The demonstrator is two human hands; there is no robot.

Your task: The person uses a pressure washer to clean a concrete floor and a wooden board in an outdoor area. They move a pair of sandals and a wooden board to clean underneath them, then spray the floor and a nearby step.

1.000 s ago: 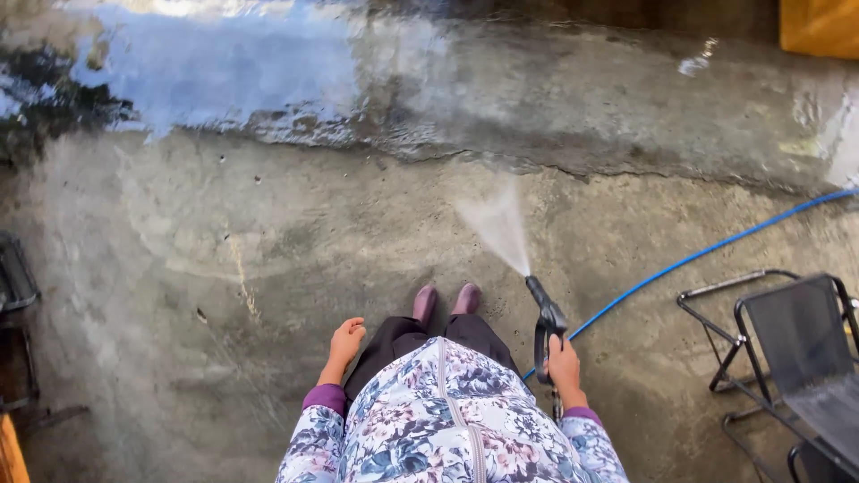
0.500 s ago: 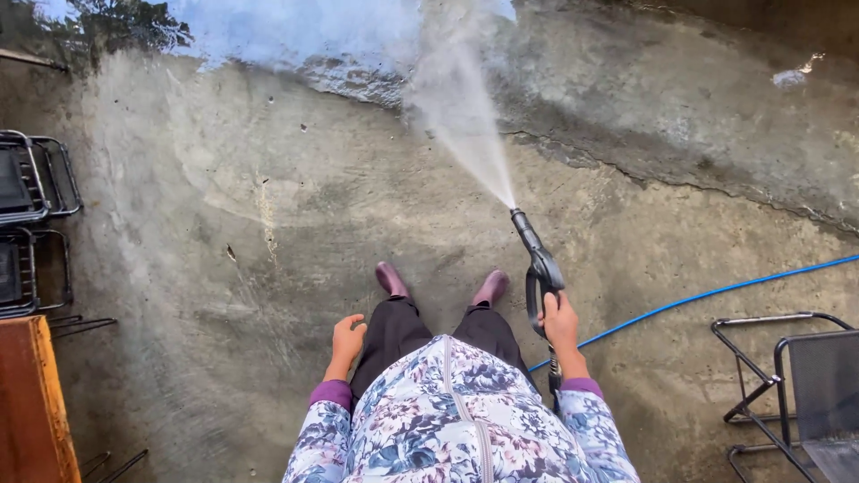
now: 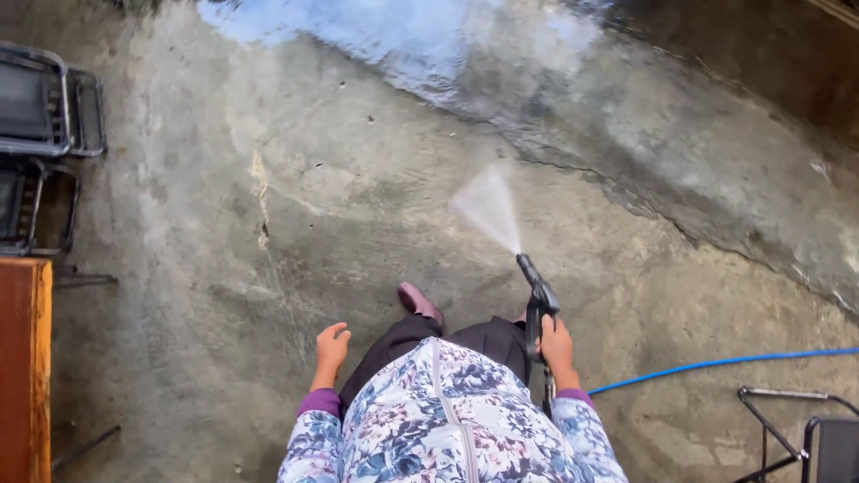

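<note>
My right hand (image 3: pixel 557 348) grips a black pressure-washer spray gun (image 3: pixel 537 295) whose nozzle points forward and down at the concrete floor (image 3: pixel 295 224). A fan of water spray (image 3: pixel 490 207) leaves the nozzle and hits the concrete just ahead. A blue hose (image 3: pixel 716 363) trails off to the right from the gun. My left hand (image 3: pixel 329 351) hangs free at my side with loosely curled fingers, holding nothing. One maroon shoe (image 3: pixel 419 302) shows below my floral jacket.
Black metal-framed chairs (image 3: pixel 45 98) stand at the left edge, with a reddish wooden piece (image 3: pixel 22 367) below them. Another black chair frame (image 3: pixel 805 429) sits at the lower right. A wet, reflective band of concrete (image 3: pixel 537 63) runs across the far side.
The spray has shortened and dropped from the far wet band to the concrete close ahead. The view has swung and the gun now points lower.
</note>
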